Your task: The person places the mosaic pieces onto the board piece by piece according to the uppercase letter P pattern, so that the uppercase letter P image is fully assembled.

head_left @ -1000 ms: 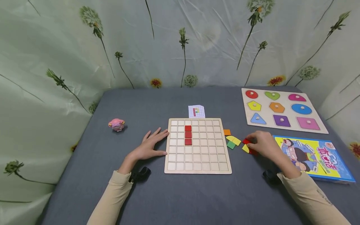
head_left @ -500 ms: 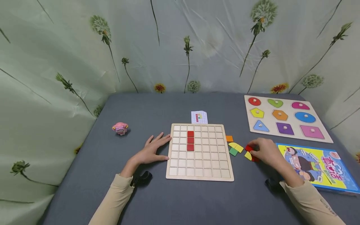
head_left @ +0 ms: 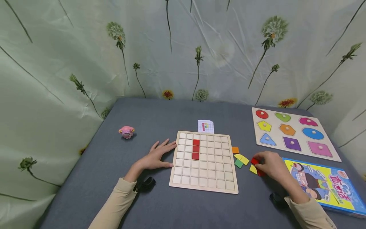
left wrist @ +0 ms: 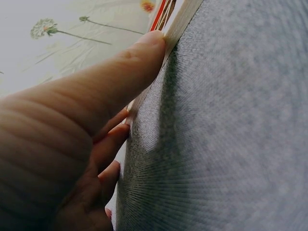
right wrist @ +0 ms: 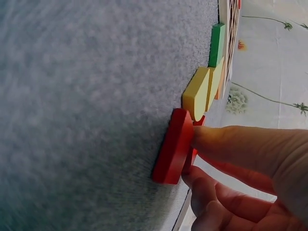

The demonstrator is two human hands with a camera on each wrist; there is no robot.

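Right of the board point(head_left: 211, 183) | right hand point(head_left: 270, 163) narrow, pinching a red tile point(head_left: 254, 161), as a second ago | left hand point(head_left: 155, 158) spread wide, touching board's left edge | red column point(head_left: 195, 149) on board unchanged: no tile gained

Wooden grid board point(head_left: 204, 171) is lying flat on the desk point(head_left: 177, 210), with three red squares point(head_left: 195, 149) sitting in a line up around its 11 o'clock. Left grip point(head_left: 155, 158) is just touching its 9 o'clock edge. Out at 3 o'clock, the right grip point(head_left: 270, 163) is pinching a little red tile point(head_left: 254, 161), and another red one point(right wrist: 172, 149) is lying right beside it, toward 5 o'clock.
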